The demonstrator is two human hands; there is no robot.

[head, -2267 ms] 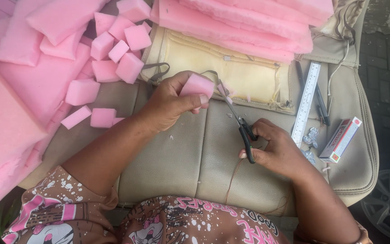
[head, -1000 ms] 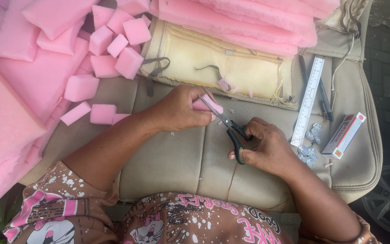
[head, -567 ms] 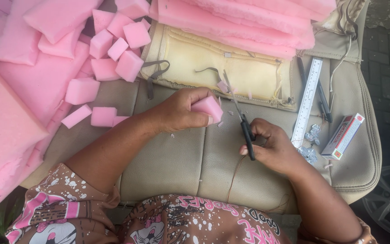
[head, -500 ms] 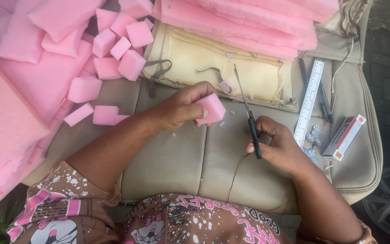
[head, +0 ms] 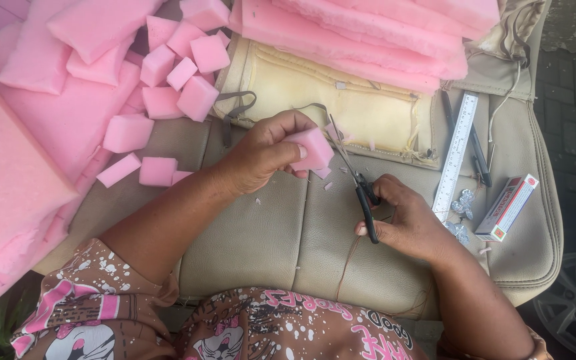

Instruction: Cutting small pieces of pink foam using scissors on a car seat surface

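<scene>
A small pink foam block (head: pixel 309 148) sits at the centre of the frame, pinched between the thumb and fingers of the left hand (head: pixel 261 157); just right of it the scissors (head: pixel 355 180) point up — blades nearly together, tips beside the block; the right hand (head: pixel 408 223) has its fingers closed through the black handles; beneath lies a beige seat cushion (head: pixel 268 233); cut foam cubes (head: pixel 175 73) pile at upper left; a ruler (head: pixel 456 157) and a small box (head: pixel 507 208) lie at right.

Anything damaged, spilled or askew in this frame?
Small pink foam crumbs lie scattered on the beige seat cover under the pink foam block in the left hand. Right hand holds black scissors. Nothing looks damaged.
</scene>
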